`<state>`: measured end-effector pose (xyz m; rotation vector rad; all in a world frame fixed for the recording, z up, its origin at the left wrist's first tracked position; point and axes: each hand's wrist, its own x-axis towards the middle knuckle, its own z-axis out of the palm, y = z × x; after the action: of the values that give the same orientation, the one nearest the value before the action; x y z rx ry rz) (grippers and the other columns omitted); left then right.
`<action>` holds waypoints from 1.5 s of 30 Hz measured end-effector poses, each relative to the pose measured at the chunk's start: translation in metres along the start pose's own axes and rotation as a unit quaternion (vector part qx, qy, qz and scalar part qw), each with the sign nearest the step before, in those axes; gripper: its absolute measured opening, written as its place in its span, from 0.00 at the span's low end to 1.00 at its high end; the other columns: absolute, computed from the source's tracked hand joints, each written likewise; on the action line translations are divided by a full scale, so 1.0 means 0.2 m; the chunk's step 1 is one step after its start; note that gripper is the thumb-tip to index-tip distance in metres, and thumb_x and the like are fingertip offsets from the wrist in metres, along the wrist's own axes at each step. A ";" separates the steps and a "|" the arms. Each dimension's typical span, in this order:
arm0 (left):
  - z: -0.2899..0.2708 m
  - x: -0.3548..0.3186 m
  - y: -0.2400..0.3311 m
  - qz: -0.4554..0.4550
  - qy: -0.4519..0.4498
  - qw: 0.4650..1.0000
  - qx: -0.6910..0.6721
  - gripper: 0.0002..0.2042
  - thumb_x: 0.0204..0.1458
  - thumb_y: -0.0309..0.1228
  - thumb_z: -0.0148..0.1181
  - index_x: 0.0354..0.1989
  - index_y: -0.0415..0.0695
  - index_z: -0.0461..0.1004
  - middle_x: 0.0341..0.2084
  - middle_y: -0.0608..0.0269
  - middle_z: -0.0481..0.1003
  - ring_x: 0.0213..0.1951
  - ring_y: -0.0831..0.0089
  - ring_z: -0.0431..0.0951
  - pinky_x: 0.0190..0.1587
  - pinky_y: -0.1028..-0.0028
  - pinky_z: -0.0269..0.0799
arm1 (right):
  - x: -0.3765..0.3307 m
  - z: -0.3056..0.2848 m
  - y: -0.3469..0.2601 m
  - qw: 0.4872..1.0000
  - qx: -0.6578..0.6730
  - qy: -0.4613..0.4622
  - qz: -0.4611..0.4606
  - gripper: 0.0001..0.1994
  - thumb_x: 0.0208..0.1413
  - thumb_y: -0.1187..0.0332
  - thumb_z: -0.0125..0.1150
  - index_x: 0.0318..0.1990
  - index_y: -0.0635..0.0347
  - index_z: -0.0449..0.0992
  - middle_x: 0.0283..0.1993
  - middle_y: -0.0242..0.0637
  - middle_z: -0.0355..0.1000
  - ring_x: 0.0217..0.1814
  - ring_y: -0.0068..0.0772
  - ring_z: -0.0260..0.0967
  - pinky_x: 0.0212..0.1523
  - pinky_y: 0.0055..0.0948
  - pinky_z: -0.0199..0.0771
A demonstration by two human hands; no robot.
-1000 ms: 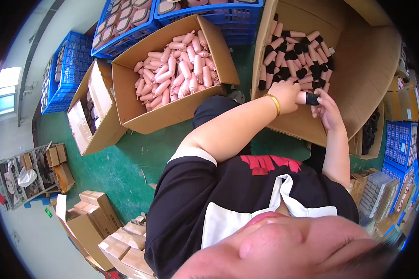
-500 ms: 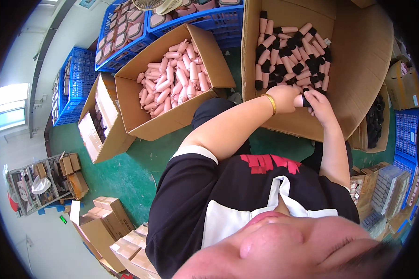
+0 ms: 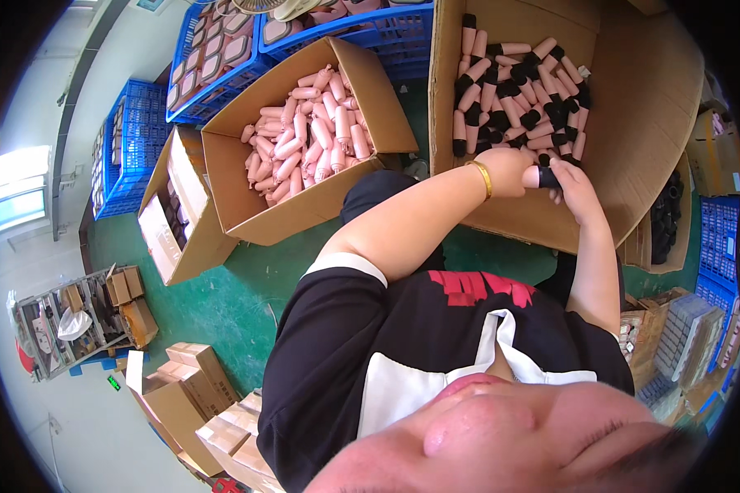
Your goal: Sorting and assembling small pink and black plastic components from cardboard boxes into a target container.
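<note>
Over the near edge of a large cardboard box (image 3: 543, 228), my two hands meet on one pink cylinder with a black end (image 3: 547, 177). My left hand (image 3: 508, 171), with a gold bangle at its wrist, is closed round the pink part, hiding most of it. The fingers of my right hand (image 3: 577, 191) pinch the black end from the right. Just beyond my hands, the box holds a heap of similar pink cylinders with black ends (image 3: 514, 99).
To the left, another open cardboard box (image 3: 279, 226) is full of plain pink cylinders (image 3: 304, 135). Blue crates (image 3: 349, 33) with pink-rimmed parts stand behind it. A smaller carton (image 3: 160, 234) sits farther left on the green floor (image 3: 247, 304). Black parts (image 3: 664, 214) lie in a box at right.
Both hands have shifted slightly right together with the pink cylinder. The fingers of my right hand have moved a little on the black end. The boxes look the same.
</note>
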<state>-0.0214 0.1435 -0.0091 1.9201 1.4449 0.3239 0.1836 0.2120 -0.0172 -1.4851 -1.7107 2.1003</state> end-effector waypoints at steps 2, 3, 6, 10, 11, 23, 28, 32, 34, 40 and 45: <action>0.01 -0.01 -0.01 -0.008 -0.004 1.000 0.003 0.13 0.38 0.31 0.59 0.33 0.40 0.70 0.30 0.49 0.75 0.37 0.54 0.76 0.41 0.63 0.71 | 0.00 0.04 0.00 0.995 -0.034 0.014 -0.096 0.14 0.54 0.65 0.54 0.45 0.63 0.69 0.38 0.36 0.68 0.40 0.22 0.66 0.41 0.20 0.66; 0.02 -0.01 -0.03 -0.003 0.014 1.000 -0.004 0.13 0.38 0.30 0.59 0.34 0.40 0.70 0.31 0.49 0.75 0.37 0.54 0.76 0.41 0.63 0.71 | -0.01 0.08 0.00 0.979 -0.067 0.031 -0.191 0.14 0.53 0.67 0.56 0.45 0.64 0.69 0.42 0.39 0.68 0.45 0.24 0.66 0.46 0.21 0.64; 0.01 -0.01 -0.01 0.006 0.016 1.000 -0.008 0.15 0.38 0.30 0.59 0.36 0.40 0.70 0.31 0.48 0.75 0.37 0.54 0.76 0.41 0.62 0.71 | -0.09 0.14 -0.06 0.971 0.027 0.047 -0.231 0.14 0.52 0.71 0.54 0.46 0.63 0.68 0.45 0.37 0.68 0.50 0.25 0.63 0.53 0.22 0.60; 0.05 0.03 -0.01 0.009 -0.005 1.000 0.013 0.16 0.38 0.31 0.59 0.39 0.41 0.70 0.31 0.48 0.75 0.37 0.54 0.76 0.41 0.62 0.71 | -0.02 0.06 0.04 0.986 -0.068 0.078 -0.134 0.15 0.58 0.58 0.51 0.43 0.60 0.71 0.34 0.32 0.69 0.36 0.21 0.67 0.37 0.18 0.65; 0.04 0.02 -0.01 -0.008 -0.021 0.999 0.026 0.17 0.39 0.31 0.59 0.41 0.43 0.70 0.33 0.48 0.76 0.37 0.54 0.76 0.40 0.61 0.71 | -0.03 0.07 0.00 0.994 -0.044 0.058 -0.087 0.14 0.59 0.57 0.50 0.41 0.59 0.72 0.30 0.30 0.68 0.29 0.19 0.66 0.31 0.18 0.64; 0.03 -0.01 -0.01 -0.031 -0.004 0.999 0.022 0.11 0.40 0.30 0.58 0.33 0.41 0.70 0.30 0.50 0.75 0.36 0.54 0.75 0.39 0.62 0.71 | -0.04 0.09 -0.04 0.999 0.021 -0.040 -0.019 0.17 0.56 0.60 0.55 0.45 0.64 0.69 0.41 0.38 0.69 0.38 0.26 0.69 0.38 0.23 0.71; 0.02 0.00 0.00 -0.039 -0.003 0.999 0.020 0.11 0.40 0.31 0.58 0.32 0.41 0.70 0.30 0.50 0.75 0.36 0.54 0.75 0.39 0.62 0.70 | -0.04 0.11 0.00 0.988 -0.052 0.003 -0.143 0.12 0.57 0.64 0.53 0.43 0.64 0.69 0.39 0.39 0.69 0.36 0.25 0.70 0.36 0.22 0.71; 0.02 -0.01 0.00 -0.038 0.000 0.999 0.020 0.11 0.40 0.31 0.58 0.32 0.41 0.70 0.30 0.50 0.75 0.36 0.54 0.75 0.40 0.61 0.70 | -0.04 0.12 0.03 0.945 -0.051 0.082 -0.312 0.14 0.56 0.64 0.55 0.44 0.63 0.69 0.40 0.38 0.69 0.43 0.26 0.68 0.44 0.24 0.70; 0.02 -0.02 -0.01 -0.041 0.001 0.999 0.024 0.11 0.39 0.31 0.58 0.32 0.41 0.71 0.30 0.50 0.75 0.36 0.54 0.75 0.40 0.61 0.70 | -0.02 0.11 0.02 0.983 -0.066 0.045 -0.163 0.14 0.55 0.63 0.56 0.44 0.62 0.70 0.40 0.37 0.69 0.43 0.25 0.69 0.43 0.24 0.70; 0.00 -0.01 0.00 -0.034 0.001 0.999 0.011 0.11 0.38 0.30 0.58 0.32 0.40 0.71 0.30 0.49 0.75 0.36 0.53 0.75 0.40 0.61 0.70 | -0.04 0.07 -0.01 0.988 -0.052 -0.007 -0.142 0.13 0.51 0.67 0.61 0.42 0.61 0.71 0.39 0.34 0.69 0.40 0.23 0.67 0.42 0.22 0.68; 0.01 -0.03 -0.03 -0.015 0.006 1.000 -0.027 0.12 0.38 0.32 0.58 0.32 0.40 0.70 0.28 0.46 0.74 0.34 0.51 0.75 0.38 0.62 0.70 | -0.06 0.07 -0.02 0.963 -0.130 0.002 -0.238 0.17 0.44 0.78 0.62 0.44 0.59 0.68 0.45 0.29 0.62 0.46 0.20 0.61 0.47 0.23 0.64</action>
<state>-0.0268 0.1386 -0.0134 1.8554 1.4561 0.3565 0.1787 0.1964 -0.0076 -0.9781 -2.1412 1.6755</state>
